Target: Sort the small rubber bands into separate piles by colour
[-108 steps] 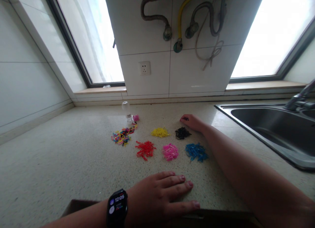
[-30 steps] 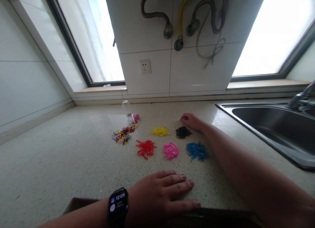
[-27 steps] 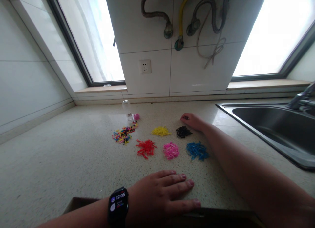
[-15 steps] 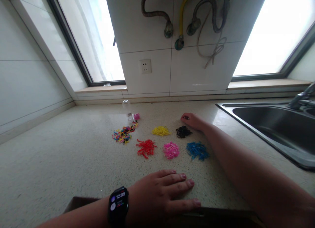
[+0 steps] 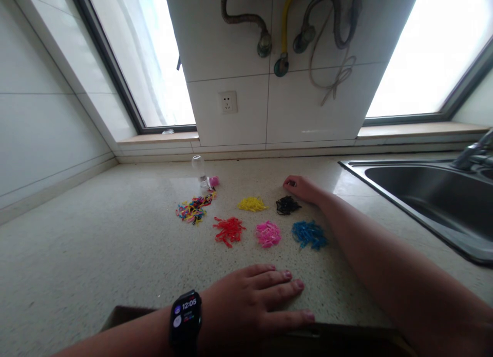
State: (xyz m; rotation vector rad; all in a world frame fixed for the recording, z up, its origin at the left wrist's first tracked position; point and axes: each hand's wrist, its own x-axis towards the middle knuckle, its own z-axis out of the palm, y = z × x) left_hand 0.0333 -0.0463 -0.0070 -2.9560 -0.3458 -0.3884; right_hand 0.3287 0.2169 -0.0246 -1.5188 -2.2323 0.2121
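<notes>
Sink [image 5: 419, 190] and faucet [image 5: 470, 154] cut off by right edge; yellow hose [image 5: 284, 28] by top; right hand [image 5: 302, 189]: palm hidden.

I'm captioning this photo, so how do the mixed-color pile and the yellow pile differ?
The mixed pile combines several colors; the yellow pile has one. The mixed pile trails toward a pink item, while the yellow pile is compact. Both lie on the counter.

Loose black band pile [image 5: 287, 205] is just beside the curled right hand [image 5: 298, 186], blue pile [image 5: 309, 235] near it; yellow pile [image 5: 252, 204], pink pile [image 5: 268, 234], red pile [image 5: 229, 231] and jumbled multicolor pile [image 5: 192, 210] off left.
</notes>
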